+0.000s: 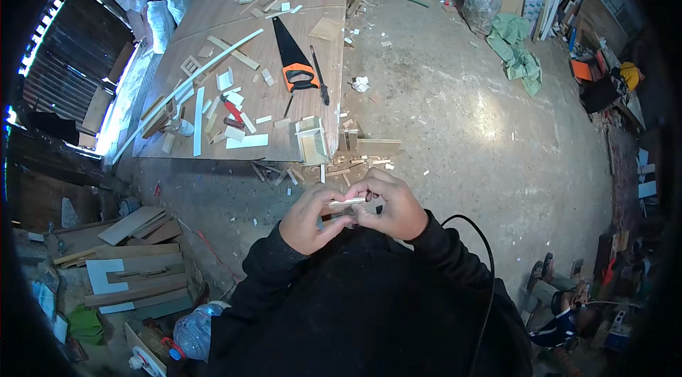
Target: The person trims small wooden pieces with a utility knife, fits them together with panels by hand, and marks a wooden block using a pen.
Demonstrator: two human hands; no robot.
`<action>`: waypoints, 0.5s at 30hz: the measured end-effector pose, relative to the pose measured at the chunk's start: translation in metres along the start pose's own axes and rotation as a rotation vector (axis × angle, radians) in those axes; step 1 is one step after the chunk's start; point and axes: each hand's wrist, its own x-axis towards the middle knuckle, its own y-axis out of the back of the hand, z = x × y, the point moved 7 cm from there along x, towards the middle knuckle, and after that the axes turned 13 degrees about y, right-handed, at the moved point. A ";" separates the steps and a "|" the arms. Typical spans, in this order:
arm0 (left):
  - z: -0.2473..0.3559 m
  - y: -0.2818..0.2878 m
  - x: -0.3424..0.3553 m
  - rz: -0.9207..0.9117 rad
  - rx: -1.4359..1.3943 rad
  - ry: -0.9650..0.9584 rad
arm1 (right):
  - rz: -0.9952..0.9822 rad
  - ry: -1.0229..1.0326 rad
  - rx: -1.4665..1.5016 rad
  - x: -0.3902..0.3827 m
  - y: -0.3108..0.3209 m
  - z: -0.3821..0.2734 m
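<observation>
Close in front of my body, my left hand [307, 219] and my right hand [392, 208] face each other with fingers and thumbs curled. Between the fingertips they pinch a small pale wooden piece [347, 202], held roughly level. My fingers cover part of it, so its full shape is hidden. Ahead of my hands, a small wooden box frame [311, 144] stands at the near right corner of the wooden worktable [280, 117]. Farther up the table lies a handsaw [293, 57] with an orange and black handle, beside a thin dark file-like tool [320, 77].
Wood offcuts, a long pale strip [192, 85], a red-handled tool [232, 108] and a glue-like bottle [183, 127] lie on the table. Stacked boards [138, 270] and a large water bottle [192, 332] are at left. A black cable [486, 249] loops beside my right arm. Another person [561, 313] sits lower right.
</observation>
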 end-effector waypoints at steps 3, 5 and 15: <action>0.006 0.006 0.002 0.033 -0.065 -0.024 | 0.030 0.061 -0.023 0.001 0.004 -0.011; 0.008 0.005 0.006 0.082 -0.125 -0.020 | 0.011 0.086 -0.030 0.001 0.011 -0.014; -0.001 0.007 0.010 0.027 -0.333 0.091 | -0.032 0.173 0.036 0.013 0.016 -0.018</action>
